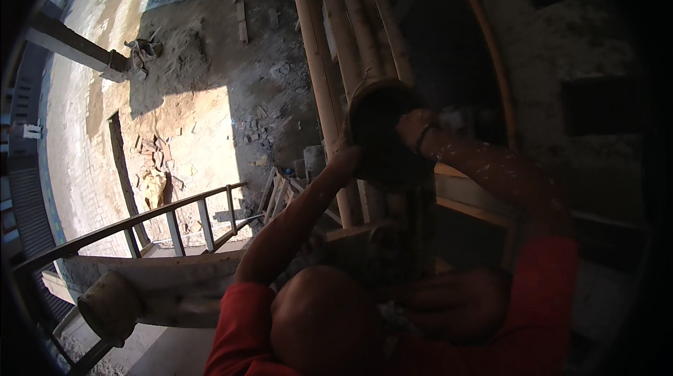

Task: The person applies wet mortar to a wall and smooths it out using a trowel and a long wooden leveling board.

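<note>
Basin [382, 159] looks dk & rnd, L hand [344, 159] gripping it.

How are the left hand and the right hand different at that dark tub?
The left hand grips the side of the dark tub, while the right hand is over its opening; how deep is too dark to tell. A dark band circles the right hand's wrist, but none shows on the left hand's. Both are bare, without gloves.
</note>
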`<state>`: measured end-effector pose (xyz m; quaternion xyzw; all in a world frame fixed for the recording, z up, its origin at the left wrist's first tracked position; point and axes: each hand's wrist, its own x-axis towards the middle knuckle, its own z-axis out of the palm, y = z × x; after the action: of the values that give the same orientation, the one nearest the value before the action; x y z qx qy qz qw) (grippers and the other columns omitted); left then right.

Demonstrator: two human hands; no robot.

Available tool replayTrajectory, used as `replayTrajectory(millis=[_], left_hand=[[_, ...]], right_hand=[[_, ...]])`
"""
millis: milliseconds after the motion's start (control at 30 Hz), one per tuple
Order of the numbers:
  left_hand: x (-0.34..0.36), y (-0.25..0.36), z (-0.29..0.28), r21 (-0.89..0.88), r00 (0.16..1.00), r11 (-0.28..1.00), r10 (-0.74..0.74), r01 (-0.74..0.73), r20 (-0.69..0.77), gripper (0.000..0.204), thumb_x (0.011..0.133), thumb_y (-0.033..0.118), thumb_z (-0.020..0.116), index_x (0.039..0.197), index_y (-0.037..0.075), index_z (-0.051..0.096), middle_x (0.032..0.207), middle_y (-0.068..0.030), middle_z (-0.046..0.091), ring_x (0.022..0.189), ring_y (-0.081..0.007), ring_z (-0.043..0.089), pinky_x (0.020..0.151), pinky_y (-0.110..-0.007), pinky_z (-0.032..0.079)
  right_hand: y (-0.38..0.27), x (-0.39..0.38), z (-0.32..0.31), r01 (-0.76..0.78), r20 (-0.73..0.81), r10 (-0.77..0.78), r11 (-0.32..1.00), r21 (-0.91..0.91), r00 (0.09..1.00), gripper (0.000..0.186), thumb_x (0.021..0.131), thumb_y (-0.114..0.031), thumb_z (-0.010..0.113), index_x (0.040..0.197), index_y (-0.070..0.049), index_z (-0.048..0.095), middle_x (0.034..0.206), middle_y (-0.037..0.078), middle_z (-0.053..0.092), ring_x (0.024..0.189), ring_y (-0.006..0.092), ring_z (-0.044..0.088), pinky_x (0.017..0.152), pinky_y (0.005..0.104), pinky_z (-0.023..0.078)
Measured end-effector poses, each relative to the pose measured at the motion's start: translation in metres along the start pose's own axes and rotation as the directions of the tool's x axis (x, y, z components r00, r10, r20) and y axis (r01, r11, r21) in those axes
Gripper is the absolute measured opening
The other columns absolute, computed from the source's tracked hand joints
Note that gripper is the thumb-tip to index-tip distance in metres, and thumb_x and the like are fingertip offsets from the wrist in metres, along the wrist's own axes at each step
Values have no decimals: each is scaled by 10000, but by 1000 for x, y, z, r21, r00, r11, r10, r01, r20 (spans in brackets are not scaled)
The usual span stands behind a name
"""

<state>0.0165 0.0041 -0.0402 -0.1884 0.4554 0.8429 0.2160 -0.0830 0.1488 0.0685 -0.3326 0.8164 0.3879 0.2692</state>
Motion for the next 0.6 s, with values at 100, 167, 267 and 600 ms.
replayTrajectory(millis=[100,167,267,600], left_hand=[[-4,3,1,-36,997,998,-48,46,-53,462,835,85,596,1272,-42,515,1107,-179,639,959,-279,658,816,-379,559],[-2,0,0,-37,996,998,-60,58,-67,458,840,91,587,1269,-50,515,1093,-174,644,941,-280,661,811,-373,558],[-3,-1,4,-89,997,993,-78,76,-9,537,855,50,535,1375,1,407,1217,-173,574,1039,-271,626,851,-350,554],[-19,27,9,24,983,983,-179,180,-48,420,864,143,581,1206,-100,544,1053,-178,650,876,-243,676,759,-329,562]], right_hand=[[4,-1,-12,128,141,-127,992,5,982,270,791,-239,673,1004,-86,739,1022,116,719,948,260,703,791,358,561],[13,4,-15,248,221,-256,967,65,941,305,775,-256,686,1015,-74,735,1007,112,724,946,245,703,782,359,560],[19,18,2,99,491,-308,909,405,815,361,768,-269,687,1055,-52,716,998,146,718,926,243,703,770,369,560],[64,-61,2,111,-48,-145,463,879,988,333,810,-210,616,1061,9,631,930,162,690,828,299,677,755,408,541]])
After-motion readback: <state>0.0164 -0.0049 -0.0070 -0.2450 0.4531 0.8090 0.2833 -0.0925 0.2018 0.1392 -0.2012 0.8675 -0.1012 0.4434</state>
